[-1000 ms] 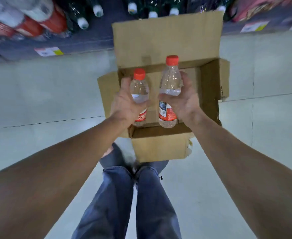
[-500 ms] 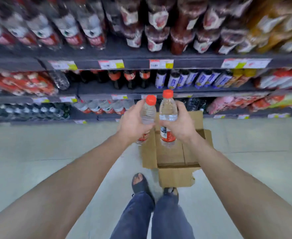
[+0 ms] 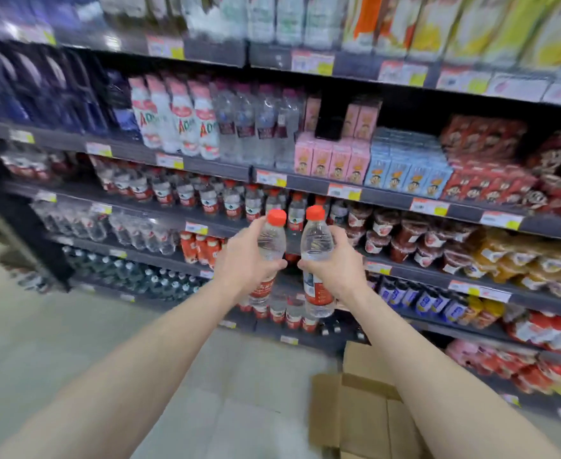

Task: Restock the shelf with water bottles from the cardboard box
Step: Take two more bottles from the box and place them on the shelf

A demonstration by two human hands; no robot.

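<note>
Carrying stock to the display: the left hand (image 3: 246, 260) holds the left bottle (image 3: 271, 241), and the right hand (image 3: 333, 268) holds the right bottle (image 3: 317, 241). Both bottles are clear plastic water bottles with red caps and red labels. Each grip is clamped round the middle of its bottle, fingers curled about the body. The two stand upright, side by side and nearly touching, in the air before the front edge of the dark metal shelf (image 3: 146, 207), not yet on it. A row of matching bottles (image 3: 186, 193) stands along that shelf, just behind the raised caps. The brown cardboard box (image 3: 348, 412) lies open on the pale floor (image 3: 73, 342) at the foot of the shelving, beneath the right forearm.

Likely faults from here: the row appears closely packed, and blur hides any free gap, so a bottle pushed in could tip its neighbours off the front edge. With both hands loaded, neither is free to steady a falling one.
</note>
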